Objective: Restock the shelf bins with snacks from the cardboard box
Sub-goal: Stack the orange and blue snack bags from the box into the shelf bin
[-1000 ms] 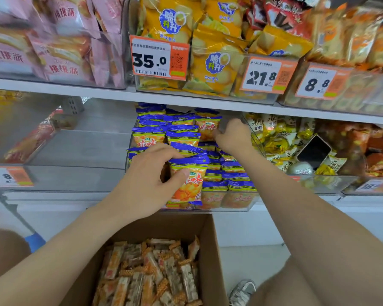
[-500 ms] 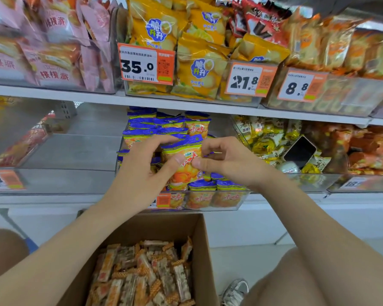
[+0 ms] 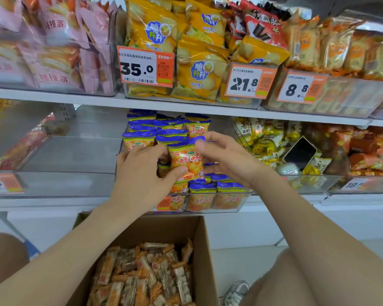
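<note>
- Step in hand, by my reading: seating one blue-topped orange snack packet (image 3: pixel 186 160) among its like in the clear shelf bin (image 3: pixel 249 195), at the middle of the lower shelf's front edge.
- The left hand (image 3: pixel 142 175) grips the packet, thumb across its lower front.
- The right hand (image 3: pixel 228 160) curls at the packet's right edge; blur hides whether it grips.
- Next: tuck it upright, then reach into the cardboard box (image 3: pixel 202 250) of wrapped bars (image 3: pixel 146 277) below.

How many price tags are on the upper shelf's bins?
3: the 35.0 tag at left, the 21.8 tag in the middle, the 8.8 tag at right; others may be out of frame.
</note>
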Action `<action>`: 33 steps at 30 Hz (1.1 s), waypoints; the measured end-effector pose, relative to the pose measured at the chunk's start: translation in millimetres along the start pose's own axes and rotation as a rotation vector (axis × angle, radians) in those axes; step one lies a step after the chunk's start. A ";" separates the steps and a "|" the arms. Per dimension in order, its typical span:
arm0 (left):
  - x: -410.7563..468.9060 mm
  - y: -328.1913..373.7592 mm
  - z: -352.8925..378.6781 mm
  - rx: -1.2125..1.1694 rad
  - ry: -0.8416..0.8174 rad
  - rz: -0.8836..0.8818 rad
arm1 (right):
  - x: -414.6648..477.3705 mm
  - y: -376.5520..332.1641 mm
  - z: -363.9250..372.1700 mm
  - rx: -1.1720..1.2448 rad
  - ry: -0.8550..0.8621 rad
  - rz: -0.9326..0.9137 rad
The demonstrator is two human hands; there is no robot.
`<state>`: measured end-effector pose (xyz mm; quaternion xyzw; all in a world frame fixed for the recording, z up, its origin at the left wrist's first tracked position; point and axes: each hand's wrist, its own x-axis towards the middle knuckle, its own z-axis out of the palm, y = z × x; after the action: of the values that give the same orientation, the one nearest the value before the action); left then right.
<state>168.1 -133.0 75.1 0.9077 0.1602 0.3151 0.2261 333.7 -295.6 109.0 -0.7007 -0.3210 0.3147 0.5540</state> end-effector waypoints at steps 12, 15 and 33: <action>0.1 -11.6 -6.4 0.078 -0.067 0.064 | 28.0 18.1 -21.5 -0.058 0.521 -0.135; -0.4 -10.6 -4.6 0.086 -0.072 0.062 | 45.7 24.8 -21.5 -0.206 0.639 -0.149; -2.9 -17.9 -5.1 0.091 -0.099 0.150 | 79.2 31.5 10.3 -0.762 0.639 -0.004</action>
<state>160.0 -117.5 68.1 0.9409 0.0945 0.2782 0.1683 375.9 -232.1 69.5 -0.9142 -0.2287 -0.0567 0.3298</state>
